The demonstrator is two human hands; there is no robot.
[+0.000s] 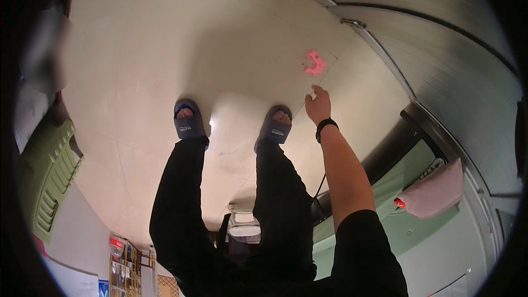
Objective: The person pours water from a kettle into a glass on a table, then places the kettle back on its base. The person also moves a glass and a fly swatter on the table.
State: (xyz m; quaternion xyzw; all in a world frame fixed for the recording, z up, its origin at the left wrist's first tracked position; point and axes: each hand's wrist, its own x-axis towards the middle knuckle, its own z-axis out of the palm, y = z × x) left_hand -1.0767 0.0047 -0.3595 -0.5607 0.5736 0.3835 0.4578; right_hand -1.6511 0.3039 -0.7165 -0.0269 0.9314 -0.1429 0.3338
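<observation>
My right hand (318, 105), with a black band at the wrist, reaches down over the tiled floor, fingers curled apart and nothing between them. Just beyond the fingertips a pink plastic claw hair clip (316, 64) lies on the floor, not touched by the hand. My left hand is out of view. My feet stand apart in dark slide sandals (273, 126), to the left of the hand.
Metal-framed sliding panels (445, 49) run along the right. A green-covered bed (396, 173) with a pink pillow (437, 189) is at the lower right. A green plastic stool (53, 181) stands at the left, and a shelf rack (123, 270) at the lower left.
</observation>
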